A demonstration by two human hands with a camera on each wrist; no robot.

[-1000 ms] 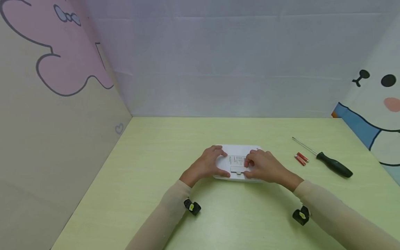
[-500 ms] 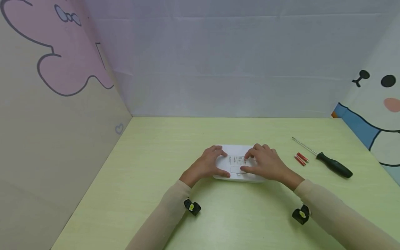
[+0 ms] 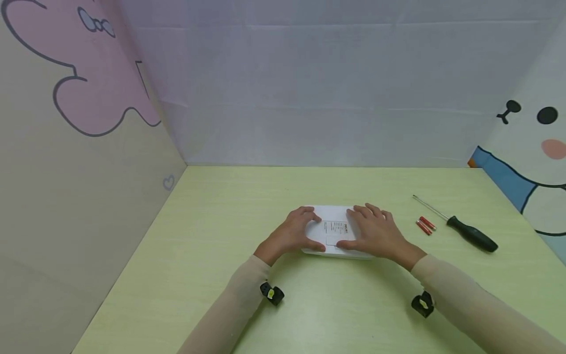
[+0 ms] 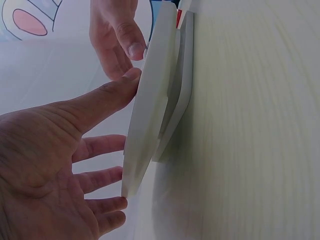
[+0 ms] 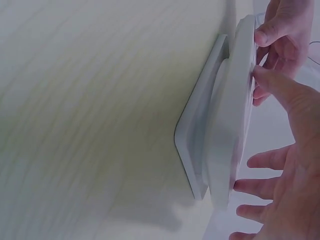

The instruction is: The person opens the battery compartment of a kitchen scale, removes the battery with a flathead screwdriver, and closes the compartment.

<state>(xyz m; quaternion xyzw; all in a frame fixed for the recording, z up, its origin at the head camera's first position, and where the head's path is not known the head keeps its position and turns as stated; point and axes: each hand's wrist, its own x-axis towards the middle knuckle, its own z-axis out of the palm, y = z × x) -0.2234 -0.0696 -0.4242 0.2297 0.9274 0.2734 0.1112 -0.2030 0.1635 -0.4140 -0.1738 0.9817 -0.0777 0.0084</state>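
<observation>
A white kitchen scale (image 3: pixel 330 213) lies underside up, with a printed label (image 3: pixel 333 227) and a small rectangular battery cover (image 3: pixel 330 241) facing up. My left hand (image 3: pixel 292 231) rests on its left end, thumb near the front edge and fingertips toward the back edge. My right hand (image 3: pixel 378 231) spreads over the right end, with its thumb on the battery cover, hiding part of it. In the left wrist view, the left fingers reach out straight to the scale (image 4: pixel 150 100). The right wrist view shows its thinner platform (image 5: pixel 187 135) underneath, against the table.
Two red batteries (image 3: pixel 426 225) lie side by side to the right of the scale. Beyond them is a screwdriver (image 3: pixel 472 233) with a black handle. A pale wall (image 3: pixel 327 98) rises behind the wooden table (image 3: pixel 247 196), with printed panels at both sides.
The right hand's pinch at the battery cover has loosened. The raised cover has come down flat, and the right fingers have spread out toward the back edge. The left hand stays put.
</observation>
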